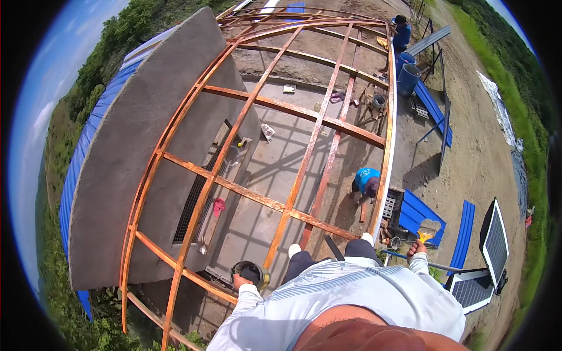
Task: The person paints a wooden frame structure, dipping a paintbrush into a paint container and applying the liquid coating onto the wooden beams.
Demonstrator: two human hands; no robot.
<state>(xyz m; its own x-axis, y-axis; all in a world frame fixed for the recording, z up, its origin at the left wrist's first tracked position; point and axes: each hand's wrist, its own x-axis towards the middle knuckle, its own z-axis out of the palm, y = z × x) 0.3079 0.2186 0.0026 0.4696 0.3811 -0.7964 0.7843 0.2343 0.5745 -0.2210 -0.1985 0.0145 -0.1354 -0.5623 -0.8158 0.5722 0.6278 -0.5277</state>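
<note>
At the lower middle my left hand (241, 281) is closed on the rim of a small dark bucket (263, 279), whose inside looks dark. The bucket hangs beside an orange-brown roof beam (212, 289). On the other side of my body my right hand (417, 248) is closed round a small yellow-handled tool (422, 238). Its far end looks broad and pale against a blue sheet behind it, and I cannot make out its exact kind. My legs, in dark trousers, rest on the roof frame (328, 221) between the hands.
Far below lies a concrete floor (257, 213) with beam shadows across it. A grey wall (132, 140) rises at the left. A person in a blue shirt (367, 175) bends below the frame; another person (401, 32) stands near blue barrels (408, 79). Solar panels (496, 248) lean at the right.
</note>
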